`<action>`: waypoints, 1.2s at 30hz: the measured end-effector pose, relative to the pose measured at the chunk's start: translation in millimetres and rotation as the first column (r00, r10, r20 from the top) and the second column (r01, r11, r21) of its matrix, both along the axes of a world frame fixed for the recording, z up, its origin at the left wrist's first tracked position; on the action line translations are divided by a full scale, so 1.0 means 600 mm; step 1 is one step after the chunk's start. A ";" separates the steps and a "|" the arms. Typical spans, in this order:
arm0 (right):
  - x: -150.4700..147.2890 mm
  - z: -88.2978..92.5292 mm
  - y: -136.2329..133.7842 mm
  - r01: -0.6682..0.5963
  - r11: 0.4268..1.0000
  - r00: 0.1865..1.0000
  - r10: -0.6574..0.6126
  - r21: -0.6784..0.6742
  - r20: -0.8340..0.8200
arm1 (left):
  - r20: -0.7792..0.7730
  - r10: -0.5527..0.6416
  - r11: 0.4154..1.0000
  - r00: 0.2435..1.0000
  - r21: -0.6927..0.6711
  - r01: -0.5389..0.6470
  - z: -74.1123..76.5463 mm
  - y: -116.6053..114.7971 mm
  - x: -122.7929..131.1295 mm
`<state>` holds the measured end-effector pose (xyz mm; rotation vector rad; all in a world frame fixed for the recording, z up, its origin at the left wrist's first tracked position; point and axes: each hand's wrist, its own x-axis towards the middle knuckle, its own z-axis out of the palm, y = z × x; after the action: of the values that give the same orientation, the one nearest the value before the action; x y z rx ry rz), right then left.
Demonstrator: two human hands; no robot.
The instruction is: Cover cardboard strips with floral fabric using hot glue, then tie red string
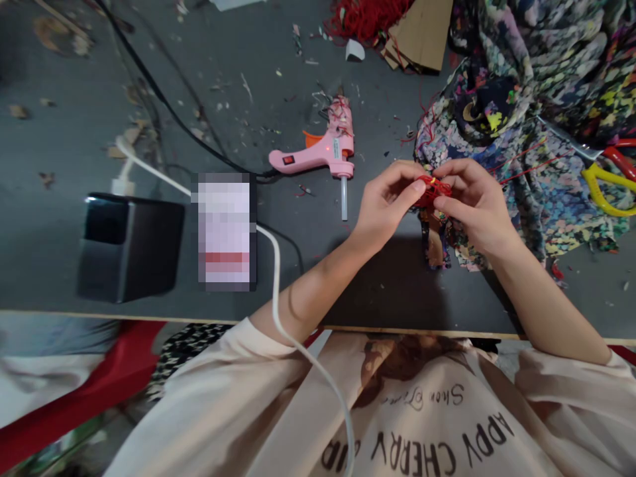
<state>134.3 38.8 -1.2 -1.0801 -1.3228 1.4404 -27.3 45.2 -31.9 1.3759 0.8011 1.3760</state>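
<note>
A small bundle of red string (pixel 430 192) with a touch of yellow is pinched between both hands over the dark table. My left hand (pixel 390 199) grips its left side with thumb and fingers. On the other side, my right hand (pixel 472 202) closes on it with thumb and fingertips. Below the bundle hangs or lies a narrow piece with patterned cloth and a brown part (pixel 436 246); whether it is joined to the string is unclear. Red strands stretch right across the floral cloth (pixel 531 192).
Left of my hands lies a pink glue gun (pixel 318 154) with a stick pointing toward me. A phone (pixel 223 232), a dark box-shaped device (pixel 132 248) and a white cable (pixel 275 265) are further left. Yellow-and-red-handled scissors (pixel 599 189) lie right; cardboard (pixel 422 33) and red string sit behind.
</note>
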 end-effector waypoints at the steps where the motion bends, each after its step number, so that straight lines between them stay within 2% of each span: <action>1: 0.000 0.000 0.000 0.007 1.000 0.999 -0.008 0.029 0.035 | 0.037 -0.017 1.000 0.999 -0.017 0.018 -0.001 0.001 0.001; 6: 0.004 0.005 -0.001 0.053 0.974 0.955 -0.113 0.221 0.273 | 0.153 -0.041 0.989 0.987 -0.133 0.062 -0.005 0.001 0.001; 9: 0.008 0.012 -0.003 0.038 0.944 0.934 -0.149 0.328 0.323 | 0.104 -0.025 0.993 0.994 -0.113 0.036 -0.004 0.001 0.000; 13: 0.004 0.017 -0.007 0.046 0.937 0.926 -0.170 0.346 0.337 | -0.010 -0.039 0.998 0.999 -0.041 0.038 -0.003 0.001 -0.001; 17: 0.000 0.014 -0.008 0.068 0.948 0.954 -0.153 0.310 0.258 | -0.091 -0.054 0.998 0.994 -0.021 0.053 -0.001 0.000 -0.002; 22: 0.009 0.010 -0.004 0.112 0.986 0.990 -0.121 0.122 0.068 | -0.129 -0.148 0.989 0.980 0.008 0.151 0.001 -0.002 -0.005; 28: 0.012 0.012 0.000 0.086 0.996 0.996 -0.086 0.028 0.000 | 0.005 -0.185 0.978 0.983 -0.095 0.184 -0.004 -0.001 -0.005; 32: 0.011 0.016 0.005 0.114 0.993 0.993 -0.114 0.007 -0.021 | 0.103 -0.236 0.946 0.966 -0.202 0.253 0.005 0.001 -0.006; 36: 0.017 0.024 0.010 0.105 0.994 0.989 -0.106 -0.016 -0.100 | 0.174 -0.273 0.917 0.946 -0.251 0.311 0.014 0.004 -0.008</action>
<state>144.5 44.9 13.1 -1.0546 -1.1711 1.4063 -32.1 47.7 -23.5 1.1196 0.6384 1.0663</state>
